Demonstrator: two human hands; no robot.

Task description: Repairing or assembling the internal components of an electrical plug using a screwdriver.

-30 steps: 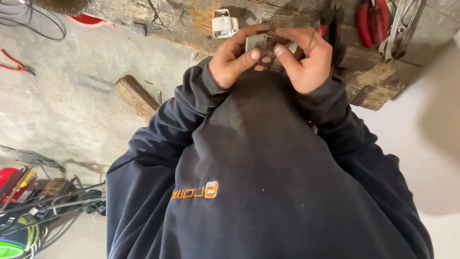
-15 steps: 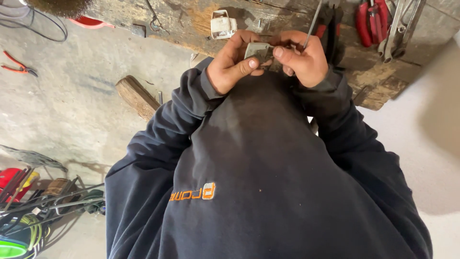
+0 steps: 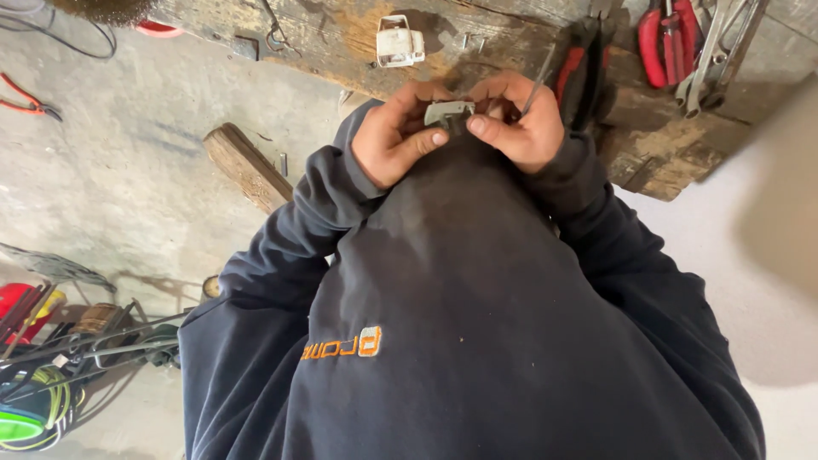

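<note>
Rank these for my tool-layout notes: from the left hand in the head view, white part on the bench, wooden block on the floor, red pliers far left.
From the left hand:
1. White part, just above on the bench.
2. Wooden block, lower left on the floor.
3. Red pliers, far left edge.

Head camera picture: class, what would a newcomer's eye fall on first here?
Both hands, left hand and right hand, pinch a small grey metal part at top centre, above a dark sweatshirt. Behind them, red-handled pliers lie on a worn wooden bench.
</note>
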